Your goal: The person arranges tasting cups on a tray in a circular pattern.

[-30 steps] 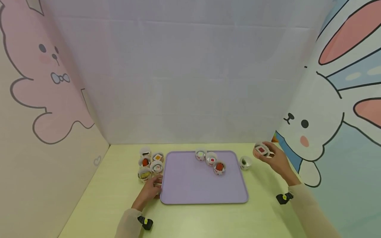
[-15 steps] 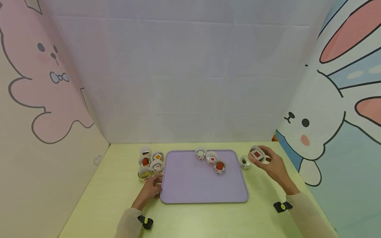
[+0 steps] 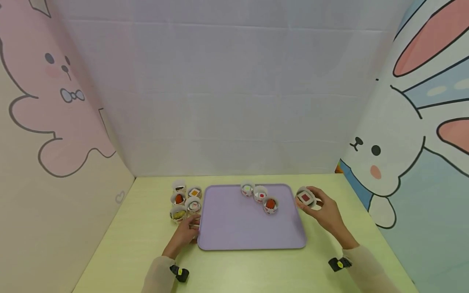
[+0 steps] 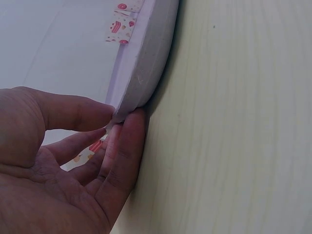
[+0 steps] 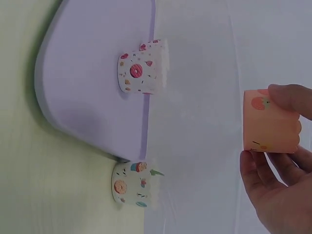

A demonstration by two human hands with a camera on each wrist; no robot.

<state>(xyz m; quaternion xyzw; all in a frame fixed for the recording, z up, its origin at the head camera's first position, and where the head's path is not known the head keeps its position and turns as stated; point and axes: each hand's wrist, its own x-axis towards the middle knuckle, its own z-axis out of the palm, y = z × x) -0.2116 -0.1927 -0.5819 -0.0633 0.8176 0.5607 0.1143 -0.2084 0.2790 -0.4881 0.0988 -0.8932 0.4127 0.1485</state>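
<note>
On my feed the right grip [image 3: 327,211], a bare hand right of centre in the lower half of the head view, has its thumb and fingers clamped round a peach cup [image 5: 270,124] with red and white inside. The right wrist view shows me that cup held clear of the tabletop [image 3: 234,270]. The left grip [image 3: 183,232], lower left of centre, pinches the lilac tray [image 3: 249,234] at its edge.

What has just changed is the cup's place: it has moved leftward and down in the head frame, to the tray's upper right edge, so I judge the work to be mid-carry, nothing released yet. Against the earlier frame, the held cup now hides the leaf-topped cup [image 5: 134,184] from the head view; the left grip and the tray stay put. Further out, I count three cups [image 3: 270,205] on the upper part of the tray and five cups [image 3: 192,206] beyond its left side
</note>
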